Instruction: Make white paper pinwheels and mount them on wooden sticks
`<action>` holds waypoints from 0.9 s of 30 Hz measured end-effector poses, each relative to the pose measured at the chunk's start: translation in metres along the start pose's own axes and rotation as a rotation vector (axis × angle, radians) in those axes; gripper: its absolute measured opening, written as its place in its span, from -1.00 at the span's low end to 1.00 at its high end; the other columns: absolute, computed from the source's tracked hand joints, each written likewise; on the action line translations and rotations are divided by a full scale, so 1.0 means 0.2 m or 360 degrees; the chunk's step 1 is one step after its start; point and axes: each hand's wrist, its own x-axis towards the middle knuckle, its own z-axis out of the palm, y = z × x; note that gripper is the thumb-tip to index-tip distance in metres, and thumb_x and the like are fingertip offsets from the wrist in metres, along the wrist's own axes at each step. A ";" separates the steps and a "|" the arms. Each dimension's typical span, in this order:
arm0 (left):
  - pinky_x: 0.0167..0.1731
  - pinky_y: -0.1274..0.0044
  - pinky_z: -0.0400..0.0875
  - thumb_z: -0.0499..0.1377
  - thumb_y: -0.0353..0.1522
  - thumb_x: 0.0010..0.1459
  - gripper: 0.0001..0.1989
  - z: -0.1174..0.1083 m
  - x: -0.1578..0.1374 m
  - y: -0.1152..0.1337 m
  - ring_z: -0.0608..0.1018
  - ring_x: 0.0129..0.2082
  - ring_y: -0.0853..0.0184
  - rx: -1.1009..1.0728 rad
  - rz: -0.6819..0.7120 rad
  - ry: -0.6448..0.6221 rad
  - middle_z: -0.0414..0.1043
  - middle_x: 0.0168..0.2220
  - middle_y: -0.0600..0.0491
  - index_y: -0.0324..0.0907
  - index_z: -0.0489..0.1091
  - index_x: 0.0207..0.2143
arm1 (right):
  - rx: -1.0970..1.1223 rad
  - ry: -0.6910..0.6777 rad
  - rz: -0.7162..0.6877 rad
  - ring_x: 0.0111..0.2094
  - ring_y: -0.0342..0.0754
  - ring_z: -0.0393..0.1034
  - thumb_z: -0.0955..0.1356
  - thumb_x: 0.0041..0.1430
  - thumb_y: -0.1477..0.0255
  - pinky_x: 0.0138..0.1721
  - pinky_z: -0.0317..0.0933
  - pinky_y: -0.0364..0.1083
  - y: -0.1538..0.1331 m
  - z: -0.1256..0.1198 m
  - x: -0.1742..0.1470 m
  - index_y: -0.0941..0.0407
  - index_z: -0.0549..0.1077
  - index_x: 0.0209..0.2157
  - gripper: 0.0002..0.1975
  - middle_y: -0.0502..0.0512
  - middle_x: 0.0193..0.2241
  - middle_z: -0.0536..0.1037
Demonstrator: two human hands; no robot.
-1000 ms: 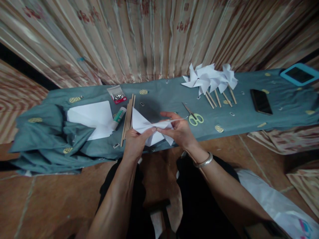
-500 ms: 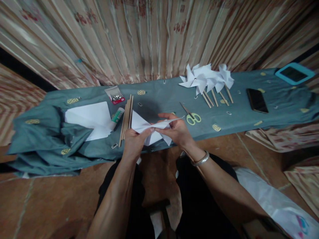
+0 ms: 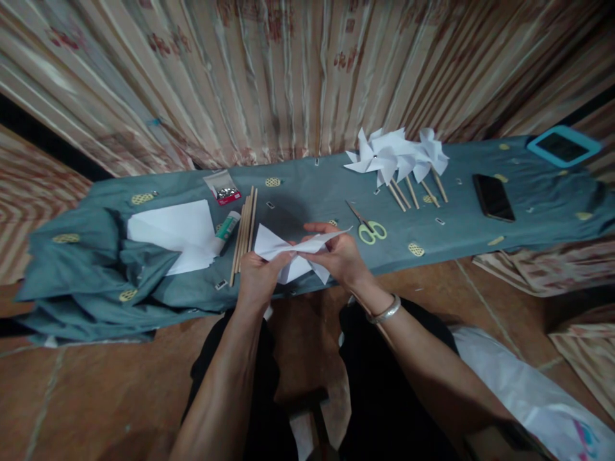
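Observation:
Both hands hold a white paper pinwheel above the near edge of the cloth-covered table. My left hand grips its left side, the thumb pressed near the centre. From the other side, my right hand pinches the paper close to the middle, its index finger stretched out behind. Folded blades stick out to the left, right and below. Whether a pin sits at the centre is hidden by the fingers. Several wooden sticks lie just beyond my left hand, and green-handled scissors lie beyond my right hand.
White paper sheets and a glue stick lie to the left, a packet of metal pins behind them. Several finished pinwheels on sticks rest at the back right. Farther right are a phone and a blue-framed tablet.
The pinwheel's left blade has tipped slightly lower and both hands have shifted a little. The grip on the paper stays the same; the view has moved slightly.

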 end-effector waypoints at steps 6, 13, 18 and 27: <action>-0.42 0.51 0.48 0.42 -0.37 -0.32 -0.78 0.00 0.00 0.01 0.56 -0.51 0.32 -0.0065 0.0000 -0.0009 0.58 -0.50 0.04 -0.22 0.57 -0.50 | -0.0092 -0.0018 -0.0004 -0.49 -0.12 0.45 0.58 -0.35 0.27 -0.44 0.36 -0.14 -0.01 0.00 0.01 0.10 0.45 -0.21 -0.42 -0.07 -0.51 0.54; -0.42 0.51 0.47 0.41 -0.37 -0.33 -0.80 0.00 0.00 0.02 0.56 -0.50 0.32 -0.0006 -0.0017 -0.0014 0.56 -0.52 0.06 -0.21 0.55 -0.54 | -0.0013 -0.0014 -0.0025 -0.47 -0.13 0.46 0.60 -0.41 0.29 -0.44 0.38 -0.15 -0.01 -0.01 0.01 0.10 0.43 -0.25 -0.40 -0.05 -0.47 0.57; -0.43 0.51 0.46 0.40 -0.38 -0.32 -0.82 0.00 0.00 0.01 0.56 -0.51 0.32 -0.0006 -0.0020 -0.0008 0.56 -0.52 0.06 -0.20 0.55 -0.54 | -0.0031 -0.0070 0.0011 -0.42 -0.10 0.47 0.59 -0.39 0.30 -0.36 0.40 -0.11 0.00 -0.02 0.02 0.09 0.44 -0.24 -0.42 -0.03 -0.43 0.57; -0.48 0.53 0.45 0.38 -0.38 -0.32 -0.81 -0.01 0.00 -0.01 0.56 -0.52 0.30 0.0037 -0.0030 -0.0003 0.57 -0.51 0.05 -0.22 0.57 -0.52 | 0.0021 -0.0034 0.0039 -0.41 -0.09 0.47 0.60 -0.42 0.32 -0.32 0.40 -0.09 0.01 -0.01 0.01 0.08 0.43 -0.28 -0.43 -0.03 -0.42 0.56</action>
